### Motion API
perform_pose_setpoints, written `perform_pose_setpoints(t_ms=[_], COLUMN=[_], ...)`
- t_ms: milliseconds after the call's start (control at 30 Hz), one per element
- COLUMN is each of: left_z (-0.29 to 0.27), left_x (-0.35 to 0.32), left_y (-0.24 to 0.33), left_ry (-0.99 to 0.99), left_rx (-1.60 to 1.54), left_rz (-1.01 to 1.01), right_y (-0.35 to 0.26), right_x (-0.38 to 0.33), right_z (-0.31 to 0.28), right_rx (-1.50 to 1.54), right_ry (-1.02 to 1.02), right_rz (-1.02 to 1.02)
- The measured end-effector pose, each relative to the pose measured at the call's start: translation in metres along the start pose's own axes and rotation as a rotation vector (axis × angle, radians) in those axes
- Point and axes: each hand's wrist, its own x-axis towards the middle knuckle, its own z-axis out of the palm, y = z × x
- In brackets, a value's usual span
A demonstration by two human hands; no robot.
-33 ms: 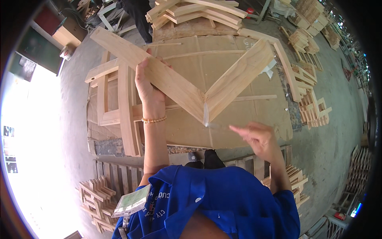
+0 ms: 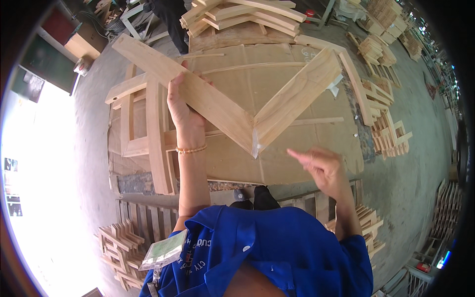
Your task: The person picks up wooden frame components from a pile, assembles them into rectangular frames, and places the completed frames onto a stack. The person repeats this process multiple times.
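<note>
V-shaped wooden joint (image 2: 232,106) already glued, held up over cardboard-covered table (image 2: 307,163).
Left hand (image 2: 180,106) gripping one arm of it; right hand (image 2: 321,166) empty, half-open, index finger out near the glue-wet corner; cleanup seemingly left.

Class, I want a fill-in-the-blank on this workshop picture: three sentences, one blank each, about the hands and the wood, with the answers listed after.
1. The left hand grips a wooden piece shaped like the letter ____.
2. The right hand holds ____, one finger pointing toward the joint.
3. The wrist with the beaded bracelet is the ____ one.

Missing words: V; nothing; left
</note>
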Motion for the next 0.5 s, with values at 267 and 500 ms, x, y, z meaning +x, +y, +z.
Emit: perform_pose_setpoints(t_ms=[267, 500], left_z=[0.004, 0.026], left_x=[-0.006, -0.012], left_y=[-0.004, 0.0], left_ry=[-0.021, -0.108], left_rx=[0.022, 0.066], left_rz=[-0.005, 0.086], right_y=[-0.006, 0.027], right_x=[0.01, -0.041], right_z=[0.001, -0.001], right_rx=[-0.226, 0.647], right_ry=[0.023, 0.262], right_rz=[-0.081, 0.42])
